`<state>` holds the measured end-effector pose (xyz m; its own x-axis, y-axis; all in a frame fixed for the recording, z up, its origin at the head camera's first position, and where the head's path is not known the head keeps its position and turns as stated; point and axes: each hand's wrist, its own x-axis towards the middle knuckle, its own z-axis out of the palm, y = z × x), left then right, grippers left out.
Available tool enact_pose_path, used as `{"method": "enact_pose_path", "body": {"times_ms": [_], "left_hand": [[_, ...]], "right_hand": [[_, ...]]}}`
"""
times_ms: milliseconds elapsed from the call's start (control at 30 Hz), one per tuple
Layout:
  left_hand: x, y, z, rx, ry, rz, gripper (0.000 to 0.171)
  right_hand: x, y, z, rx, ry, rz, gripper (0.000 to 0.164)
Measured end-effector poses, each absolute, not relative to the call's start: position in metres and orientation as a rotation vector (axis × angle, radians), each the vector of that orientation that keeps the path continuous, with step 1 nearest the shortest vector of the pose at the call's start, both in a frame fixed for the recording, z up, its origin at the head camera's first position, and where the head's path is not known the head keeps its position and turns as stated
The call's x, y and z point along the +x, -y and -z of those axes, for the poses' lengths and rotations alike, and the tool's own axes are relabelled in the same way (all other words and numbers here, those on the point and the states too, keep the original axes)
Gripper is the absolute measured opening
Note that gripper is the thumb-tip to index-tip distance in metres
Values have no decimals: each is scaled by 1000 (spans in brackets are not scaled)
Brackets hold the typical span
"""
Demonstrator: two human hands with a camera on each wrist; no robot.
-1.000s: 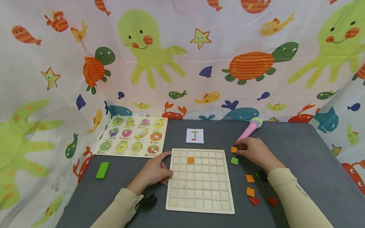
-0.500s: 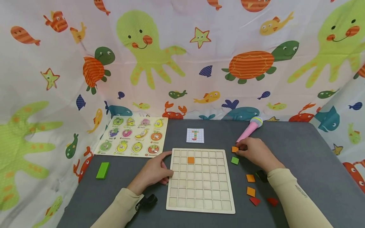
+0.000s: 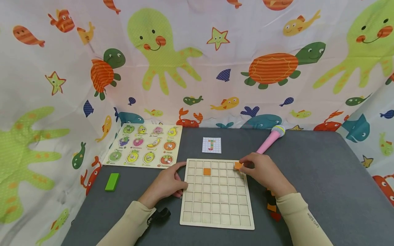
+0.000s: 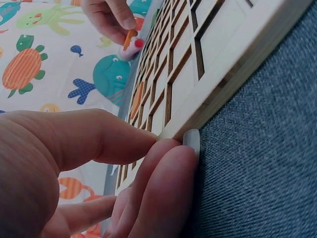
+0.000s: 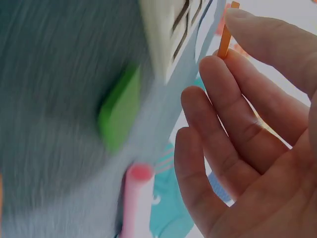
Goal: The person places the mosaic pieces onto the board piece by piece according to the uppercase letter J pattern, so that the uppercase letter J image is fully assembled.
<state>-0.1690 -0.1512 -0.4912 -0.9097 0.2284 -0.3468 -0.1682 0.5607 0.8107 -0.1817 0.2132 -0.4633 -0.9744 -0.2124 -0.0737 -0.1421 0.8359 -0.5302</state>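
Head: right hand [image 3: 265,171] (orange tile [image 3: 237,166] in pinch) at corner of board [image 3: 215,188]

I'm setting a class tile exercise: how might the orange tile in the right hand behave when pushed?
The orange tile is probably stiff, showing no bend where the right hand pinches it. Its thinness suggests little weight. Flat and straight-edged, it would likely slide rather than roll.

white sea-print curtain [image 3: 204,87] at back, sides | dark grey tabletop [image 3: 332,177]

One grid board [image 3: 215,197], four orange tiles [image 3: 207,172], one microphone [image 3: 271,139]
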Motion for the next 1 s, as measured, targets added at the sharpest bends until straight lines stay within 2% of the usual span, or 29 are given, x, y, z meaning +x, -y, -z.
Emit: {"method": "enact_pose_path", "body": {"times_ms": [333, 1000], "left_hand": [[-172, 151, 491, 41, -2381, -1301, 84], [-169, 153, 493, 60, -2368, -1305, 84]], "right_hand": [[-181, -174, 471, -408, -2906, 786, 21], [-178, -158, 480, -434, -2961, 691, 18]]}}
